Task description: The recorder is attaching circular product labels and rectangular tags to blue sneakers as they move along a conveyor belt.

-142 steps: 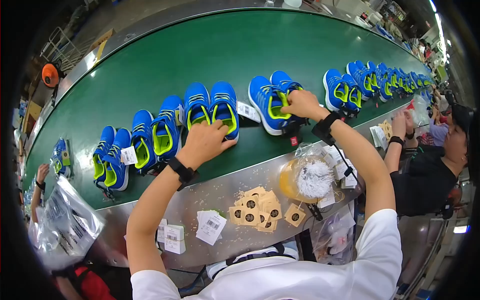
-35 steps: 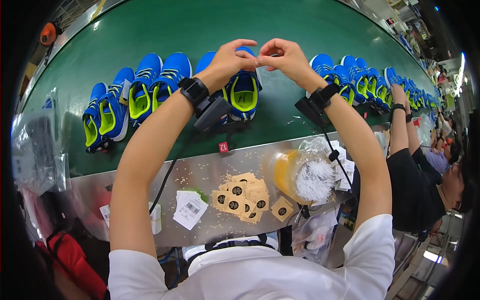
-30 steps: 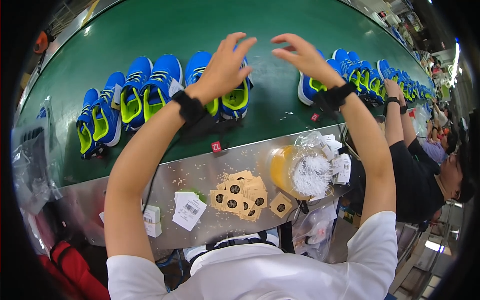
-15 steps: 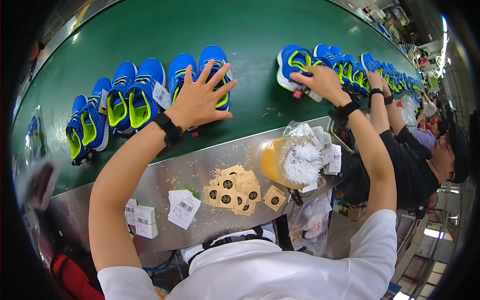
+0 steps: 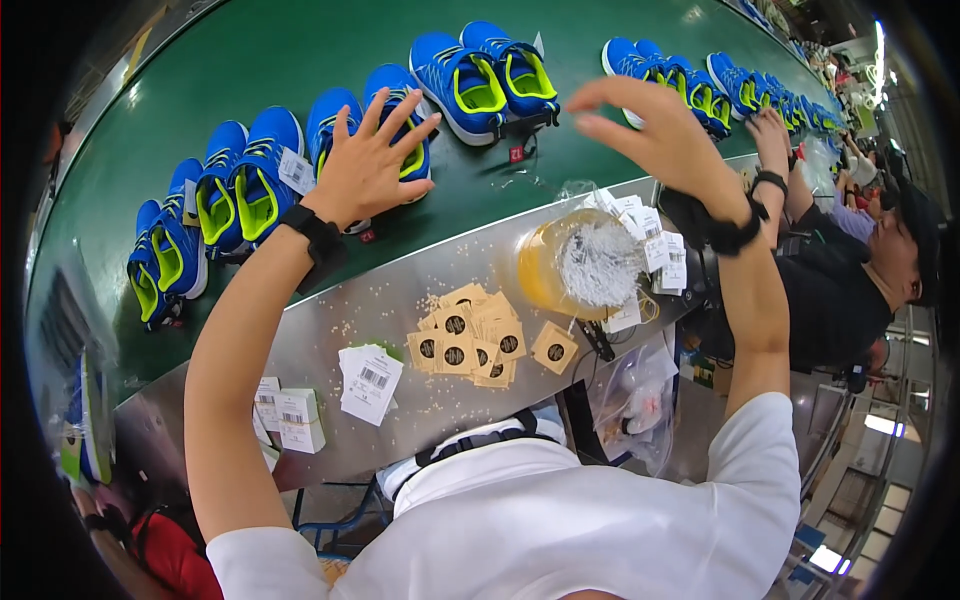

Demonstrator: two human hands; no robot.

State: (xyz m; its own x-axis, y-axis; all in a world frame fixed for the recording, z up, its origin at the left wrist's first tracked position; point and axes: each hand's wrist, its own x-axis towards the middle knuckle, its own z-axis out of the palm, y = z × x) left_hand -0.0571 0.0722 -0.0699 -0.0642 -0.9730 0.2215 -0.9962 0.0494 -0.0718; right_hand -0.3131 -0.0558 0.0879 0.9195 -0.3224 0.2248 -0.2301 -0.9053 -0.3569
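Observation:
My left hand (image 5: 370, 165) is spread wide over a pair of blue sneakers with lime-green linings. One shoe of that pair (image 5: 333, 118) shows to the left of the fingers, and the palm hides part of both. To its right and farther off stands another pair of blue sneakers (image 5: 465, 88), with a small red tag (image 5: 516, 154) beside its heels. My right hand (image 5: 665, 135) hovers just right of that pair, thumb and fingers apart and holding nothing. More blue sneakers (image 5: 258, 180) stand to the left, one carrying a white barcode tag (image 5: 297, 171).
Along the metal ledge (image 5: 350, 318) lie white barcode cards (image 5: 371, 382), tan cards with black circles (image 5: 470, 335) and a yellow tub (image 5: 540, 270) of white strings. Rows of sneakers (image 5: 735, 85) continue right, where a co-worker in black (image 5: 825, 295) reaches in.
The sneaker pair under my right hand has moved left and farther away, and that hand has let go. My left hand and the shoes near it have shifted slightly left.

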